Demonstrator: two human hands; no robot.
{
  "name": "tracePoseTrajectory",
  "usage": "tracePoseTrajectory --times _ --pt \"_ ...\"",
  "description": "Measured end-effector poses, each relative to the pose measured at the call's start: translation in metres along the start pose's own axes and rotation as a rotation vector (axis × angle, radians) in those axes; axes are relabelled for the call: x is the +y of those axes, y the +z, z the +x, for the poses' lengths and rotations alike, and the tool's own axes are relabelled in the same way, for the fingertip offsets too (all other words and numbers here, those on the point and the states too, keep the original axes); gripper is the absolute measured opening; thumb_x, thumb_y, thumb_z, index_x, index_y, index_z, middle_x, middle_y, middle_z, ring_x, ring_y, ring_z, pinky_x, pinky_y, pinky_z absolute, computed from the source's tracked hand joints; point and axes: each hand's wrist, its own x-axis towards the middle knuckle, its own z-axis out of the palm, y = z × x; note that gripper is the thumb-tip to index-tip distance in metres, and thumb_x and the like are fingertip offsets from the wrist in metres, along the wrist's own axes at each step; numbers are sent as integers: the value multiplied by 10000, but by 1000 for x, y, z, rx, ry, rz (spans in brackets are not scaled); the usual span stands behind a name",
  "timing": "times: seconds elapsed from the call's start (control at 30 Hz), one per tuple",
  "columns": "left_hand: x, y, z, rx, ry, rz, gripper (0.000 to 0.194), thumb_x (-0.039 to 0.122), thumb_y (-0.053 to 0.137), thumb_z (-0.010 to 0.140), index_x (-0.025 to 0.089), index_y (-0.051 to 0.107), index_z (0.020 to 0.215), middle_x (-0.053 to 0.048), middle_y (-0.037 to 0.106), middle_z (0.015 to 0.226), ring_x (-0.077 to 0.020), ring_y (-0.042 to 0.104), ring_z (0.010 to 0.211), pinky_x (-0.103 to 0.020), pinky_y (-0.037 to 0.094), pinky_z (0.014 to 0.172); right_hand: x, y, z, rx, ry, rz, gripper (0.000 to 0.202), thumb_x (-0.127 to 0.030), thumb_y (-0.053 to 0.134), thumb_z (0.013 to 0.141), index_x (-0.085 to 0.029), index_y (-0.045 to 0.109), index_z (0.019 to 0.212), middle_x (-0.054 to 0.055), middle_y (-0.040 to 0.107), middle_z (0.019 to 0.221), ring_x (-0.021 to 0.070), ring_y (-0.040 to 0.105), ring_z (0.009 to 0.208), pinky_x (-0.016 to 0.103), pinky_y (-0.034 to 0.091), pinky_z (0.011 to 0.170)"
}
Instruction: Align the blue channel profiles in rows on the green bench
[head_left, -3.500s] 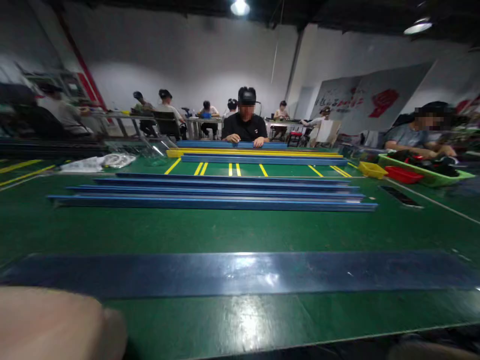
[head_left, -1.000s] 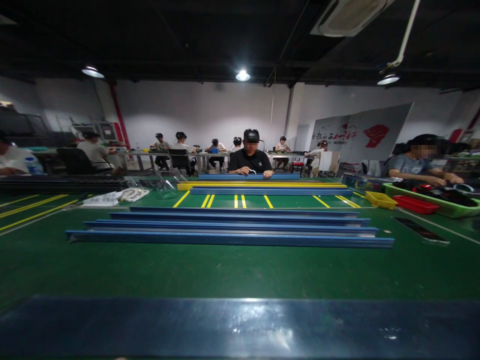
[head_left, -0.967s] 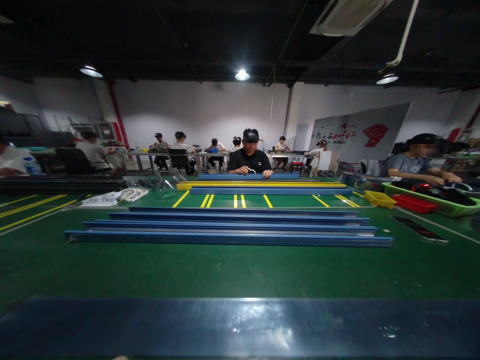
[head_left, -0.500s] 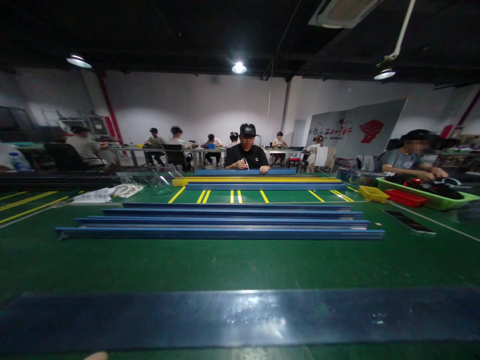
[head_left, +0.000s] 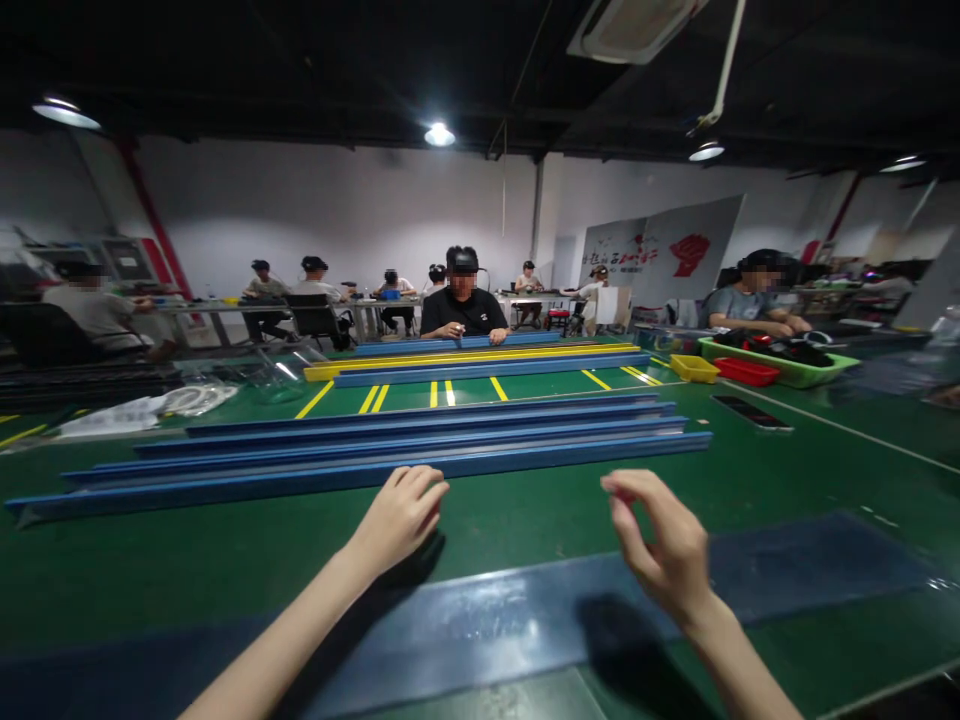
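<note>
Both of my hands reach forward over the green table (head_left: 517,520). My left hand (head_left: 409,512) is nearest to the front blue rail (head_left: 225,492); its fingers are loosely curled with nothing seen in them, and whether they touch the rail I cannot tell. My right hand (head_left: 664,540) hovers farther right, thumb and forefinger apart and nothing between them. Below both forearms lies a long, flat, glossy blue strip (head_left: 487,620), partly covered by the arms and their shadows. Several more long blue rails (head_left: 420,425) lie side by side behind the front one.
Farther back lie a yellow rail (head_left: 472,357) and another blue rail (head_left: 487,370). At right are a phone (head_left: 750,412), a yellow tray (head_left: 694,368), a red tray (head_left: 746,372) and a filled green bin (head_left: 840,365). A co-worker (head_left: 465,312) sits opposite; another sits at right.
Both my hands have come into view, reaching forward past the flat strip; earlier only a fingertip showed at the lower left. The view has turned to the right, and the strip now appears slanted.
</note>
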Motion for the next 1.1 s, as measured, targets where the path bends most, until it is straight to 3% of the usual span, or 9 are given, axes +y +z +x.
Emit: tracePoseTrajectory --times 0.1,0.17,0.23,0.37,0.5,0.57,0.7,1.1 --pt "-21 29 19 -49 -91 20 260 163 371 822 175 543 1017 -87 570 1042 -211 506 978 -355 403 815 27 10 10 -158 125 -45 196 -249 375 846 -212 555 913 29 596 876 129 562 751 266 458 683" --pt "-33 47 29 -55 -166 40 267 215 359 840 187 531 1043 -88 563 1068 -210 503 992 -342 393 809 54 23 19 -288 210 -112 202 -227 369 825 -209 554 905 36 593 901 144 565 790 277 450 715" --pt "-42 63 36 -81 -240 62 274 293 349 861 192 526 1045 -76 576 1043 -203 521 955 -327 392 780 84 36 26 -340 226 -203 232 -225 357 818 -201 555 935 56 582 955 158 552 872 289 431 785" --pt "-50 95 39 -105 -320 164 341 337 279 893 177 578 863 -54 629 842 -190 556 785 -300 377 677 140 58 30 -251 213 -449 348 -300 376 819 -174 514 1113 123 500 1183 227 436 1112 361 368 888" --pt "-51 118 33 126 -271 286 421 374 251 906 161 600 804 -69 642 810 -192 552 744 -306 345 665 184 74 12 -226 89 -528 418 -341 356 829 -196 450 1209 96 472 1257 228 348 1213 386 323 929" --pt "-52 124 30 178 -240 273 420 357 254 912 169 594 755 -52 640 775 -177 547 708 -294 331 646 200 78 2 -228 43 -534 430 -350 361 823 -193 449 1214 89 480 1255 218 342 1223 367 333 914" --pt "-53 126 28 181 -221 264 349 331 306 905 178 587 764 -44 642 804 -185 548 758 -299 323 686 213 81 -11 -221 39 -577 424 -318 335 818 -225 458 1213 72 493 1249 201 367 1211 347 347 870" --pt "-46 116 36 29 -346 178 346 383 334 892 172 553 726 -30 600 721 -176 505 703 -294 273 643 199 79 5 -247 119 -594 461 -398 285 820 -228 479 1202 60 454 1294 228 332 1236 390 363 874"
